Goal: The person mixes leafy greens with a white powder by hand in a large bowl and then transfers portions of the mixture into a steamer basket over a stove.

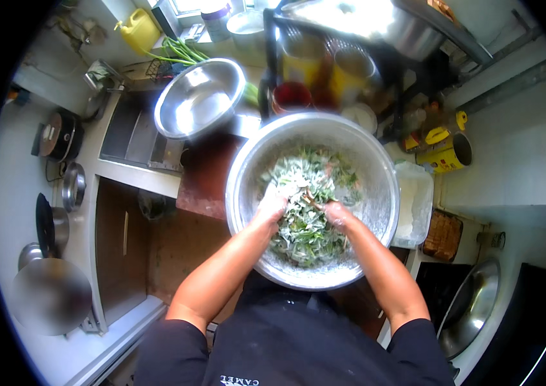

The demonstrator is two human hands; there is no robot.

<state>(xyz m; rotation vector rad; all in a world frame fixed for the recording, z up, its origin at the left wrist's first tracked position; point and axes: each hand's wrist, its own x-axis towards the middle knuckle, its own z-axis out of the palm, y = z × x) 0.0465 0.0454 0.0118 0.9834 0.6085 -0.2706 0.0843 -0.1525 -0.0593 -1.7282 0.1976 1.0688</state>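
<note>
A large metal bowl stands before me, its inner wall dusted with white powder. Chopped leafy greens coated in that powder fill the bottom. My left hand, whitened with powder, holds greens at the left of the heap. Opposite it, my right hand grips into the same heap, its fingers pointing inward. Greens hide most of the fingertips of both hands. Between the hands the greens look blurred and slightly raised.
A steel basin sits tilted at the sink. Right of the bowl stands a clear plastic tub of white powder. A black rack holds a large pot. A yellow tin lies at right. A reddish board juts out left.
</note>
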